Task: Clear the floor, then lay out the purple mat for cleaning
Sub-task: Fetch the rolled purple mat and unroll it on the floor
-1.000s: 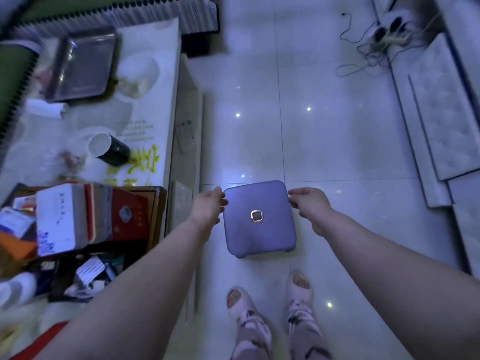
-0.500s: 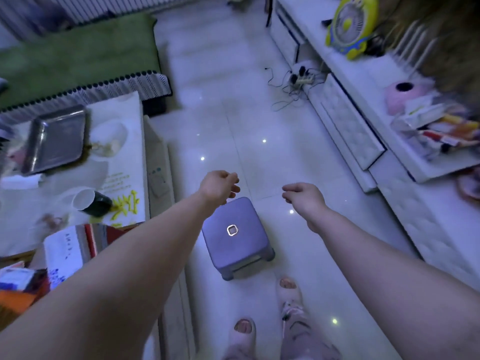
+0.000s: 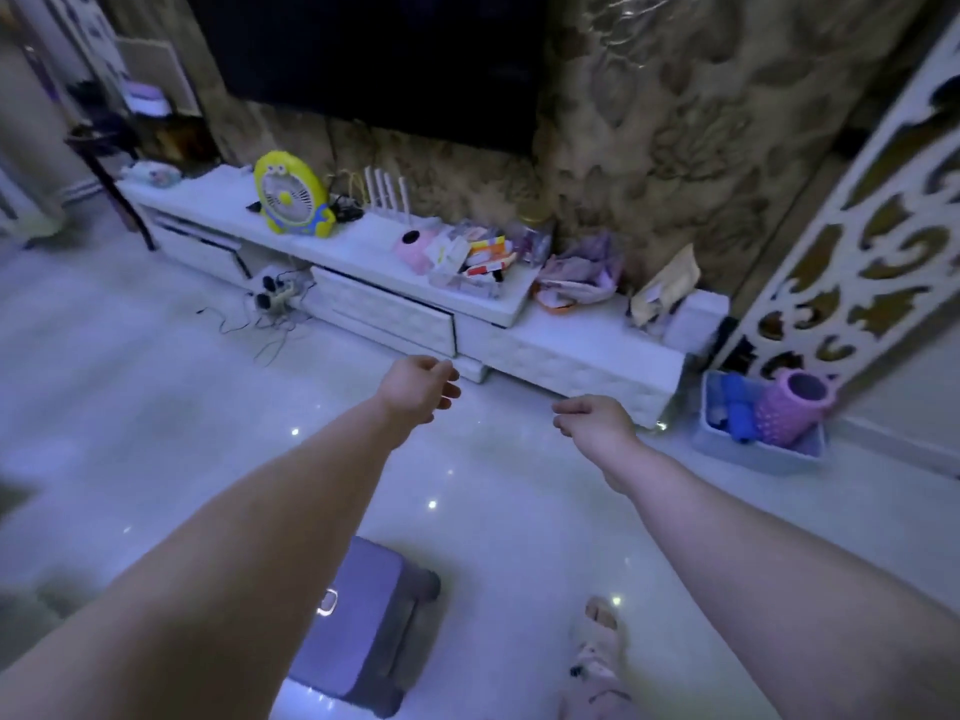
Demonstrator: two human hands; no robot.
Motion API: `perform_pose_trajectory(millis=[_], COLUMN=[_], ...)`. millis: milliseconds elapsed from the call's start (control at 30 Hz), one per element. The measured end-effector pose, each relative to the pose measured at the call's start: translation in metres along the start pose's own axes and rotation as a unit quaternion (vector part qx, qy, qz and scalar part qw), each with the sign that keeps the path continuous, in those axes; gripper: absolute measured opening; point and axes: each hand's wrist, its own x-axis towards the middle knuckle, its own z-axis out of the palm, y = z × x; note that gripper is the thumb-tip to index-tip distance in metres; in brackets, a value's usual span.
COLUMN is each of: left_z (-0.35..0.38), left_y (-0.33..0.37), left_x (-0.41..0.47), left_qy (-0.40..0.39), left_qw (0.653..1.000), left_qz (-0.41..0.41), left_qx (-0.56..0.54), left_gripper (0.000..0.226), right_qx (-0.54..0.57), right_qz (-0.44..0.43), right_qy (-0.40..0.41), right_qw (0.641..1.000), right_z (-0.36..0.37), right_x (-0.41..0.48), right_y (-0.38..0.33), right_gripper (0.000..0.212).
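Note:
A rolled purple mat point(image 3: 792, 407) with a dotted surface stands tilted in a pale basket point(image 3: 711, 439) on the floor at the right, beside blue rolls. A small purple stool point(image 3: 363, 626) stands on the glossy tiles under my left forearm, which hides part of it. My left hand point(image 3: 418, 387) hangs in the air above the floor, fingers loosely curled and apart, holding nothing. Level with it and to its right, my right hand point(image 3: 597, 426) is also empty with the fingers curled. Both hands are well left of the mat.
A long white TV cabinet point(image 3: 571, 350) runs along the far wall, carrying a yellow fan point(image 3: 288, 197), a pink object and boxes. A power strip with loose cables point(image 3: 275, 301) lies on the floor before it. A white carved screen point(image 3: 857, 241) stands at the right. My foot point(image 3: 597, 641) is near the stool.
Both hands have let go of the purple stool and lifted away from it. The view has swung up and right from the stool to the cabinet and the basket with the mat.

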Motion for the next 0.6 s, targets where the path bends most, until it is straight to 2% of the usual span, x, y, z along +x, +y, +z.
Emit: perform_pose_trajectory(millis=[133,267,400,600], left_z=[0.060,0.122,0.174,0.246], left_y=[0.050,0.101,0.136,0.162], left_x=[-0.009,-0.037,-0.069,-0.124], left_qy=[-0.083,-0.159,-0.200,-0.227], left_qw=[0.995,0.981,0.965,0.950], left_qz=[0.052,0.110,0.162,0.194], left_qx=[0.013,0.033,0.058,0.090], left_gripper=[0.025,0.024,0.025,0.025], right_qx=[0.033,0.067,0.096,0.105], right_qz=[0.021,0.047,0.060,0.063], right_qy=[0.092,0.190,0.256,0.323], right_qw=[0.995,0.978,0.960,0.938], right_z=[-0.069,-0.137,-0.198,-0.286], right_x=[-0.027,-0.058,-0.093,-0.147], right_y=[0.024,0.055,0.078,0.116], right_gripper=[0.021,0.015,0.018,0.020])
